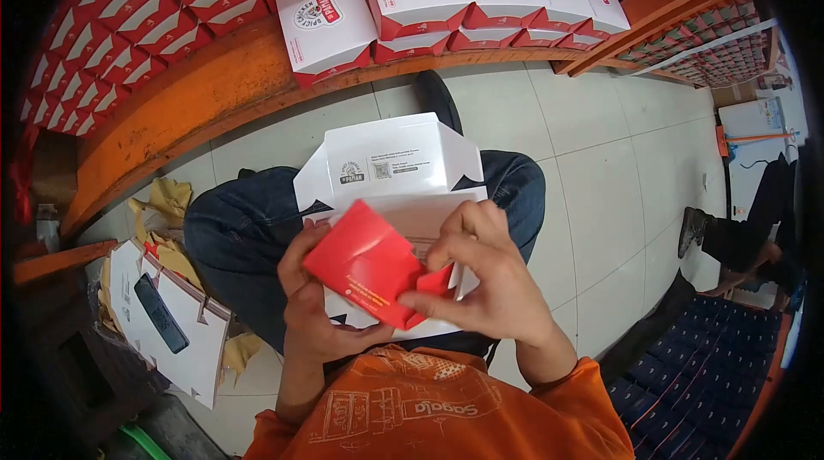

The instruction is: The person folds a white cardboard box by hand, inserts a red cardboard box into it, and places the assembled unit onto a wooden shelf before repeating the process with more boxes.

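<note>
Fingers of both hands are closed on the half-folded carton (390,202) resting on my lap: my left hand (313,305) grips it from underneath, fingers curled up around the red flap (365,263), while my right hand (485,275) pinches that flap's near corner between thumb and fingertips. The box sits across my jeans (236,233), its white back wall upright with the printed code facing me, its side wings spread, the red flap bent over but not tucked in, so I judge this one about midway: walls raised, closing still to do. At my left on the tiled floor (601,185) lies a stack of flat blanks (184,348) with a dark phone (160,312) on top, torn yellowish paper (172,202) around it. Farther out, along the orange shelf edge (206,99), finished red-and-white boxes (330,22) stand in rows, many done already. At the far right another person's shoe (692,230) shows beside a dark blue mat (704,374).
</note>
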The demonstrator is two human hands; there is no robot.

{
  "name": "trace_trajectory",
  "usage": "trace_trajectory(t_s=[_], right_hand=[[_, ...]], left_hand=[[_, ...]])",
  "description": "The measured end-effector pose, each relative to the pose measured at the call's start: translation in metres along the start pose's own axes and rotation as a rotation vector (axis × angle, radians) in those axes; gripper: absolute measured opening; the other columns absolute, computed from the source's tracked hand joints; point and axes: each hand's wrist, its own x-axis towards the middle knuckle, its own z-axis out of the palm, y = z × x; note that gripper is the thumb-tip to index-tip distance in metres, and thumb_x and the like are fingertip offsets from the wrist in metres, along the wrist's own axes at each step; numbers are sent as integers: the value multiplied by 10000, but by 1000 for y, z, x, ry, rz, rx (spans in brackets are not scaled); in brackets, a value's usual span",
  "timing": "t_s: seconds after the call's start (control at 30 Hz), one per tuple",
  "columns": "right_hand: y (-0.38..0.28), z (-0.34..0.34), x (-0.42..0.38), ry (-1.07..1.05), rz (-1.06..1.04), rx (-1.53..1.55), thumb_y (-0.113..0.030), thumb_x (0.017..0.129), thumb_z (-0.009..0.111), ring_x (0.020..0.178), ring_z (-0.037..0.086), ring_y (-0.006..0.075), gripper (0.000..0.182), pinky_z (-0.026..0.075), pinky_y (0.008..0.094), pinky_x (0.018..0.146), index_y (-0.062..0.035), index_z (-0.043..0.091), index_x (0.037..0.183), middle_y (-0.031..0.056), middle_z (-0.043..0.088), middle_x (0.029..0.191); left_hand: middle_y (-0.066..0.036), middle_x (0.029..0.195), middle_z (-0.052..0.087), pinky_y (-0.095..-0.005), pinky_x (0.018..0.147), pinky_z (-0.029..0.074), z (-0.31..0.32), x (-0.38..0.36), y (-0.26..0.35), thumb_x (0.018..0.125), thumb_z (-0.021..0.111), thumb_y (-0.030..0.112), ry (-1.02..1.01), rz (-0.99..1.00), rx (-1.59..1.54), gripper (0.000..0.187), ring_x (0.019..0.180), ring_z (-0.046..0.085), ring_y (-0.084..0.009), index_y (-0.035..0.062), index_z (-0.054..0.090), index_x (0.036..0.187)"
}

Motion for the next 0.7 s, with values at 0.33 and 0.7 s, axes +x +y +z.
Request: trace_trajectory(t_s=[0.33, 0.7], right_hand=[[46, 27, -10, 390, 111, 577, -190, 871, 716, 876, 506, 171, 215, 394, 304, 809, -73, 536, 880, 46, 524, 909], [71, 29, -35, 474, 382, 623, -61, 951, 545, 967, 590, 168, 43, 474, 327, 872, -38, 528, 983, 97, 596, 943]], left_hand=[[-305, 1511, 201, -664, 1095, 223, 16, 20, 2, 462, 963, 332, -296, -211, 292, 1287, 1395, 231, -503, 182, 205, 1492], [-213, 1476, 320, -652, 1084, 213, 59, 29, 2, 580, 860, 401, -914, -80, 650, 952, 1370, 314, -395, 266, 434, 1421]])
